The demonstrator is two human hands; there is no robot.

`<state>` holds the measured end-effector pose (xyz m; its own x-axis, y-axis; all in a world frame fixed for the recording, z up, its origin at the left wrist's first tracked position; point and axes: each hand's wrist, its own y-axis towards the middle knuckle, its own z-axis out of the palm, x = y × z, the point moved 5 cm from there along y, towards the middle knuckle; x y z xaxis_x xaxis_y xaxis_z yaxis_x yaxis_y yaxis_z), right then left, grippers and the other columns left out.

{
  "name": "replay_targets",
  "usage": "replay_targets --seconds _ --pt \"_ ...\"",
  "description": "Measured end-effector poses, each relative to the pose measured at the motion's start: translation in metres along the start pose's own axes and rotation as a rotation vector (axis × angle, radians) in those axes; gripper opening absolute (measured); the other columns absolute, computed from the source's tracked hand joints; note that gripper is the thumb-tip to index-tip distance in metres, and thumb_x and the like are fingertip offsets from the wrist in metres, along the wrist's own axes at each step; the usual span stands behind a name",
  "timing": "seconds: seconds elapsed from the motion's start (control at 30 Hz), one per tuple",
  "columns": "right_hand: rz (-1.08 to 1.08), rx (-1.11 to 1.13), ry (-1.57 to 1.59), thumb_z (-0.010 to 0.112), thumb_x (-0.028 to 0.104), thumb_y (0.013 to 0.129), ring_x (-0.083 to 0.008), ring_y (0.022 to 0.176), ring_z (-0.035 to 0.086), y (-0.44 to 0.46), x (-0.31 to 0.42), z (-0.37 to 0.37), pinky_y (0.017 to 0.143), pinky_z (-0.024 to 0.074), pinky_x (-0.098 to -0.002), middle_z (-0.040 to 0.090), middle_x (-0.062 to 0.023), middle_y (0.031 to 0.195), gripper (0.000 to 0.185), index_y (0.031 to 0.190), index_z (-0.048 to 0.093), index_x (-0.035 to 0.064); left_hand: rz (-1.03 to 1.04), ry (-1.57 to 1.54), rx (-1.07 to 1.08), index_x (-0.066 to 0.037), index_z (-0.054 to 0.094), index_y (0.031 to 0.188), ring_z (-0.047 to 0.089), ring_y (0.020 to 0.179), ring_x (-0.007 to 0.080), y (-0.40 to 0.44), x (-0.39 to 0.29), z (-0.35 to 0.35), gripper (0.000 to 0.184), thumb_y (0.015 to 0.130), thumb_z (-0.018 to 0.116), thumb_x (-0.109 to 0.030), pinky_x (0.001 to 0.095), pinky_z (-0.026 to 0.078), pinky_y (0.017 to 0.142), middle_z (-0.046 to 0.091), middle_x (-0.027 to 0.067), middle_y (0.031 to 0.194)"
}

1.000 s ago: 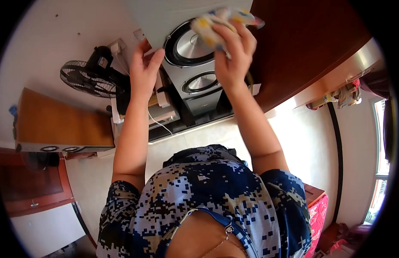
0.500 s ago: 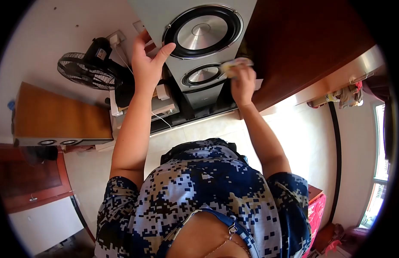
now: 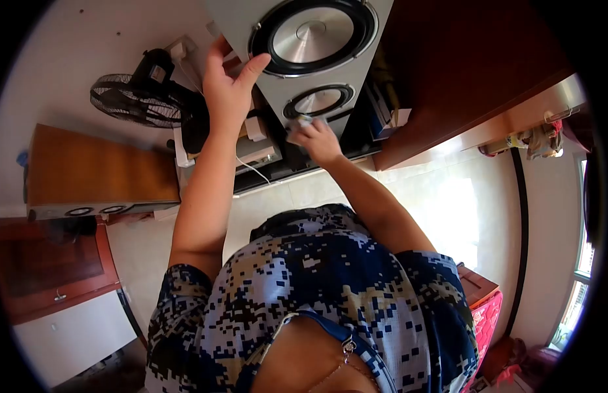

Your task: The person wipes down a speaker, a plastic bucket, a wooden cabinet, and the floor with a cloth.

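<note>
A tall grey floor speaker (image 3: 272,90) stands in front of me, with round silver cones in black rings on its face. My left hand (image 3: 228,95) grips its left edge, thumb on the front and fingers going behind the side, where they are partly hidden. Just below the lower cone (image 3: 319,101), my right hand (image 3: 321,141) presses a crumpled light-coloured cloth (image 3: 295,133) to the speaker's front. The cloth is somewhat blurred, and the fingers are closed over it.
Left of the speaker are a black fan (image 3: 137,98), a plug with a white cable (image 3: 178,51) and a silver device (image 3: 261,156). A second, wood-sided speaker (image 3: 101,167) stands further left. Dark red furniture (image 3: 461,59) rises close on the right, with books (image 3: 382,118) beside it.
My right hand has moved the cloth from the speaker's right edge leftward and down to below the lower cone. My left hand keeps its hold on the left edge. The view has shifted slightly.
</note>
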<state>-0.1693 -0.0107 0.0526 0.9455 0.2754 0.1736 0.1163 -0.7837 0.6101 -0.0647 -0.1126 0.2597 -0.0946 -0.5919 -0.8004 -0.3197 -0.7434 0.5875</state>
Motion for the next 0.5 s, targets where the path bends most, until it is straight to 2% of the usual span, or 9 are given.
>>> replay_targets --seconds 0.07,0.13,0.2,0.27,0.33,0.4,0.43,0.5 --pt "0.313 -0.008 -0.061 0.055 0.009 0.070 -0.0292 0.089 0.048 -0.034 -0.038 0.007 0.078 0.0436 -0.0378 0.050 -0.0054 0.105 0.028 0.096 0.059 0.0187 0.022 0.016 0.000 0.002 0.043 0.118 0.057 0.094 0.0180 0.004 -0.002 -0.001 0.063 0.072 0.075 -0.025 0.0293 0.047 0.081 0.055 0.0100 0.111" --pt "0.569 -0.228 -0.102 0.058 0.003 0.066 -0.0323 0.092 0.048 -0.034 -0.051 -0.042 0.080 0.0429 -0.0394 0.050 -0.0091 0.105 0.035 0.099 0.059 0.0156 0.008 0.080 -0.026 0.002 0.043 0.118 0.057 0.095 0.0184 0.001 -0.006 0.001 0.063 0.072 0.075 -0.026 0.0297 0.047 0.081 0.055 0.0104 0.111" --pt "0.485 -0.497 -0.060 0.058 -0.002 0.064 -0.0342 0.096 0.046 -0.009 -0.041 -0.090 0.082 0.0404 -0.0428 0.048 -0.0116 0.109 0.044 0.104 0.057 0.0151 0.016 0.067 -0.035 0.002 0.044 0.118 0.057 0.094 0.0187 0.000 -0.004 0.002 0.062 0.072 0.075 -0.026 0.0296 0.047 0.082 0.056 0.0102 0.111" --pt "0.410 -0.421 -0.036 0.060 0.000 0.065 -0.0355 0.100 0.045 0.016 -0.034 -0.085 0.087 0.0388 -0.0421 0.048 -0.0142 0.111 0.047 0.110 0.055 0.0127 -0.002 0.067 -0.032 0.002 0.044 0.119 0.057 0.094 0.0188 -0.001 -0.008 0.003 0.062 0.072 0.075 -0.025 0.0294 0.047 0.081 0.056 0.0099 0.111" --pt "0.326 -0.378 -0.278 0.059 0.003 0.067 -0.0357 0.101 0.045 0.010 -0.040 -0.048 0.087 0.0389 -0.0421 0.047 -0.0145 0.113 0.046 0.112 0.053 0.0117 0.016 0.045 -0.031 0.001 0.043 0.119 0.058 0.093 0.0188 0.000 -0.009 0.004 0.062 0.073 0.074 -0.025 0.0292 0.047 0.081 0.056 0.0097 0.111" --pt "0.383 -0.261 -0.137 0.057 0.004 0.069 -0.0364 0.101 0.044 0.001 -0.036 -0.014 0.087 0.0384 -0.0430 0.046 -0.0157 0.117 0.048 0.116 0.050 0.0109 0.022 0.056 -0.025 0.001 0.043 0.119 0.058 0.093 0.0186 0.000 -0.008 0.002 0.062 0.073 0.074 -0.025 0.0290 0.047 0.081 0.056 0.0097 0.110" --pt "0.459 -0.322 -0.069 0.056 0.001 0.068 -0.0374 0.101 0.044 0.006 -0.029 -0.014 0.087 0.0380 -0.0428 0.045 -0.0173 0.115 0.049 0.116 0.048 0.0086 0.019 0.074 -0.020 0.001 0.043 0.120 0.058 0.092 0.0184 0.000 -0.006 0.002 0.062 0.073 0.074 -0.025 0.0289 0.047 0.080 0.056 0.0097 0.110" --pt "0.676 -0.433 0.173 0.056 0.001 0.065 -0.0367 0.099 0.043 0.017 -0.014 -0.007 0.086 0.0379 -0.0423 0.047 -0.0184 0.106 0.042 0.106 0.048 0.0062 0.016 0.078 -0.018 0.001 0.043 0.120 0.058 0.092 0.0176 0.001 -0.004 0.002 0.060 0.074 0.073 -0.024 0.0283 0.047 0.080 0.057 0.0095 0.109"
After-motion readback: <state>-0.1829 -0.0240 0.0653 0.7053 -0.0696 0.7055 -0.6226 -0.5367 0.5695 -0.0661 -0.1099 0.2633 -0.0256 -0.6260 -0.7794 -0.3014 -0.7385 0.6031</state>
